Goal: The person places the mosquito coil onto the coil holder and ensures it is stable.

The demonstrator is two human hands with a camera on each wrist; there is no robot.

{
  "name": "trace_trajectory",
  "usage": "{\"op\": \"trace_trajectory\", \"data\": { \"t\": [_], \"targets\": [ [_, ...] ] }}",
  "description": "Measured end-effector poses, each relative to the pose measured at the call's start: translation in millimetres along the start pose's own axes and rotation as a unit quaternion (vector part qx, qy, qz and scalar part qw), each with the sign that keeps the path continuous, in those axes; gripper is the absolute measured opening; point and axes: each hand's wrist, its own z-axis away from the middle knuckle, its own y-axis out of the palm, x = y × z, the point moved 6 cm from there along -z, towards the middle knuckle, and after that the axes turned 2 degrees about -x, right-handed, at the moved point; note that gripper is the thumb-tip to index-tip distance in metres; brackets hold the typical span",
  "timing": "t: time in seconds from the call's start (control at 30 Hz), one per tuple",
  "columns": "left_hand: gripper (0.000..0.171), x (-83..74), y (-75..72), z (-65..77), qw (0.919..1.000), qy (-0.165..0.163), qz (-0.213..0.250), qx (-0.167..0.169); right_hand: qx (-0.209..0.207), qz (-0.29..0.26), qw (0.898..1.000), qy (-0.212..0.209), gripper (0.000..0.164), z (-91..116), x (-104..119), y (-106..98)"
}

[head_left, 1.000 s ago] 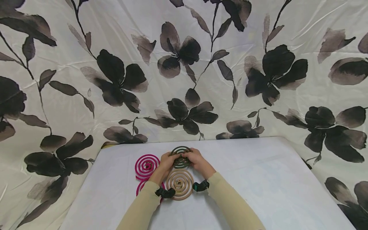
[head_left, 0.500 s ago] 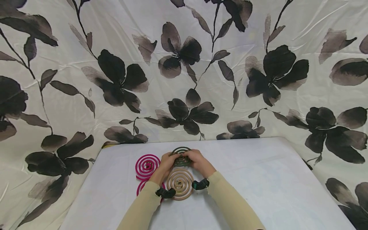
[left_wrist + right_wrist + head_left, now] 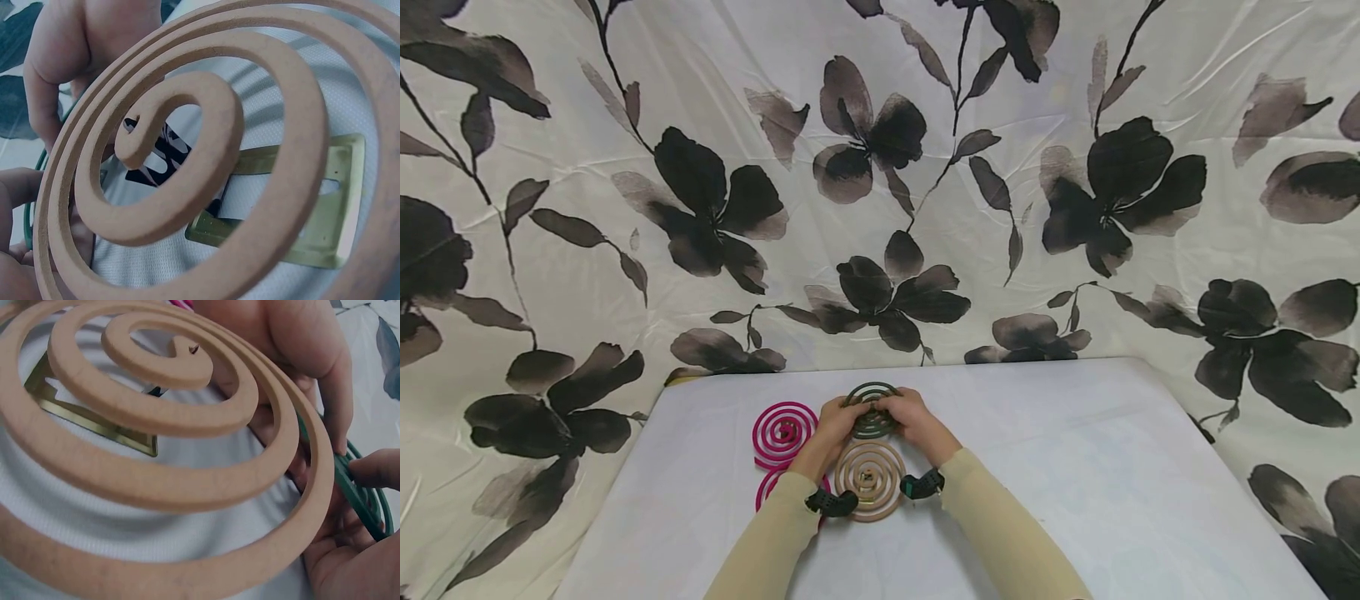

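Note:
Both hands hold a dark green mosquito coil (image 3: 871, 433) near the far side of the table. My left hand (image 3: 833, 423) grips its left side and my right hand (image 3: 916, 419) its right side, with the thumbs meeting over the middle. In the right wrist view the green coil (image 3: 359, 497) stands edge-on between fingers and thumb. Just nearer than the hands is a tan mosquito coil (image 3: 901, 479), seen large in the left wrist view. Under it shows a brassy metal stand (image 3: 350, 194), raising the coil above the cloth.
Left of the hands, a pink mosquito coil (image 3: 754, 435) lies on the white-covered table (image 3: 1037, 467). A second pink coil (image 3: 762, 490) sits nearer, partly hidden by the left forearm. A floral curtain (image 3: 880, 167) hangs behind the table's far edge.
The green coil tips slightly back and forth in the hands, its near edge rising and then lowering. Both hands stay in almost the same place. The tan and pink coils have not moved.

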Motion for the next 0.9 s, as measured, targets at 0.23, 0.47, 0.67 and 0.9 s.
{"op": "trace_trajectory", "data": {
  "t": [0.23, 0.47, 0.67, 0.9],
  "targets": [
    [0.037, 1.6, -0.4, -0.8, 0.9998, -0.003, -0.014, -0.010, -0.004, 0.016, 1.000, -0.002, 0.044, -3.6, -3.7, -3.3],
    [0.033, 1.1, -0.3, -1.1, 0.9998, -0.009, -0.013, -0.011, -0.004, 0.017, 1.000, -0.003, 0.043, -2.7, -2.8, -4.7],
    [0.036, 0.8, -0.3, -0.4, 0.9998, -0.012, -0.011, -0.007, -0.001, 0.019, 1.000, -0.004, 0.039, -3.3, -4.0, -5.3],
    [0.037, 1.7, -0.9, -0.8, 0.9999, -0.011, -0.010, 0.000, -0.004, 0.022, 1.000, -0.010, 0.037, -4.3, -4.6, -5.2]
  ]
}}
